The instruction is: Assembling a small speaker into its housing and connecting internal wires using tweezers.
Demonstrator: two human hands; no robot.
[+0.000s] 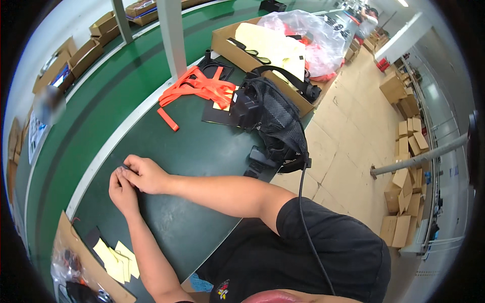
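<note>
My two hands meet over the left part of the dark green tabletop (182,212), fingertips pressed together. My left hand (124,193) has its fingers closed near a small dark piece (124,167), mostly hidden and too small to name. My right hand (147,175) reaches across from the right, thumb and fingers also pinched on that piece. Beyond them lie a bundle of orange straps (199,87) and a short orange strip (167,119). Nearer to me, yellow sheets (117,260) rest beside my left forearm.
A black mesh bag (278,118) with a cable (302,212) lies at the table's right edge. Behind it stands a cardboard box (230,50) holding yellow sheets and straps. A grey post (173,40) rises beyond the straps. Another carton (83,257) sits near left.
</note>
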